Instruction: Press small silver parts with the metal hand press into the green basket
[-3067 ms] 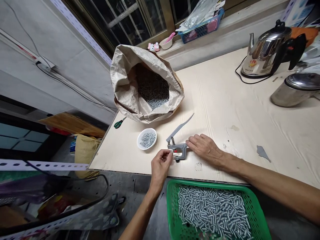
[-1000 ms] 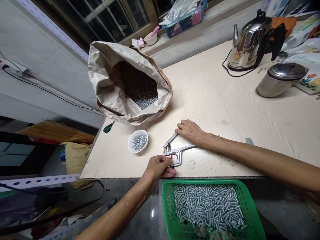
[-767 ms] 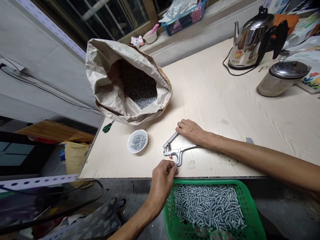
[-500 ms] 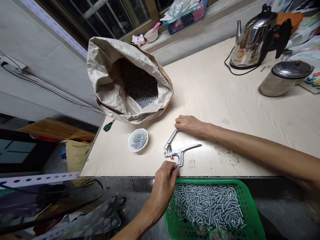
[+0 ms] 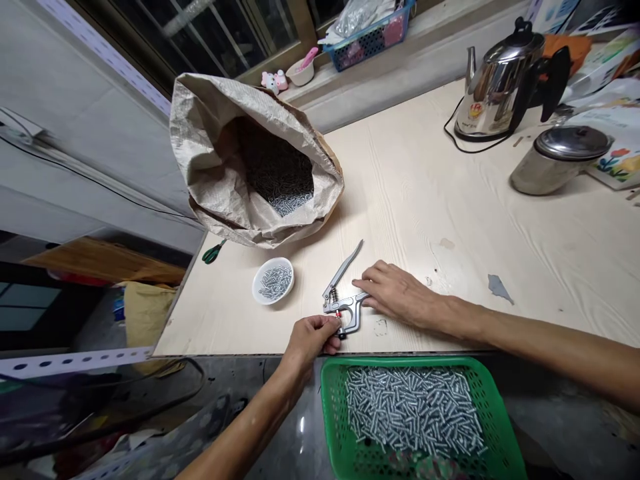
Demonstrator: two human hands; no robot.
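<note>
A pair of grey snap-fastener pliers (image 5: 351,312) lies on the table near its front edge, its handles spread apart. My right hand (image 5: 397,293) holds the lower handle, fingers over its end. My left hand (image 5: 313,337) is closed in a pinch at the jaw, beside the red part; whatever is between the fingertips is too hidden to name. To the left stands a white bowl (image 5: 257,291) of small silvery threaded pieces. Below the table edge, a green basket (image 5: 333,427) holds a large heap of similar pieces.
A large woven sack (image 5: 200,167) with metal pieces inside stands open at the back left. Green-handled scissors (image 5: 214,252) lie near the left edge. A steel kettle (image 5: 500,93) and a lidded metal container (image 5: 545,163) stand at the back right. A grey scrap (image 5: 499,288) lies on the right.
My right hand has let go of the upper handle and moved down onto the lower one. My left hand has shifted from the pliers' lower frame to the jaw.
</note>
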